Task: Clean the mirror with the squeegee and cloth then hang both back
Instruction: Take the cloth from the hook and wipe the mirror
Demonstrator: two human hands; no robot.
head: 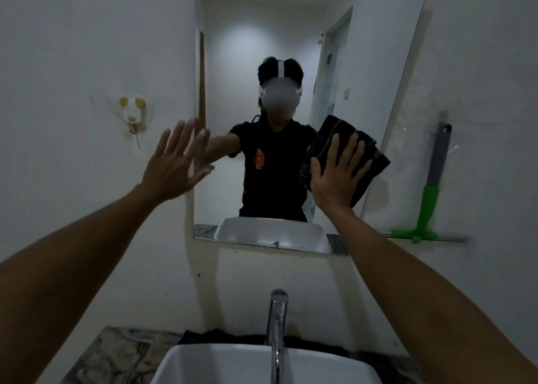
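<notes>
The wall mirror (262, 48) hangs straight ahead over the basin. My right hand (334, 174) lies flat on a dark folded cloth (375, 162), pressing it against the mirror's lower right part. My left hand (174, 162) is spread open at the mirror's left edge, fingers apart and holding nothing. The squeegee (431, 191), with a grey and green handle and its blade at the bottom, hangs on the wall to the right of the mirror.
A small animal-shaped hook (132, 111) sticks to the wall left of the mirror. Below me a chrome tap (278, 325) rises over a white basin (233, 366) set on a marbled counter (110, 354). A person's reflection shows in the mirror.
</notes>
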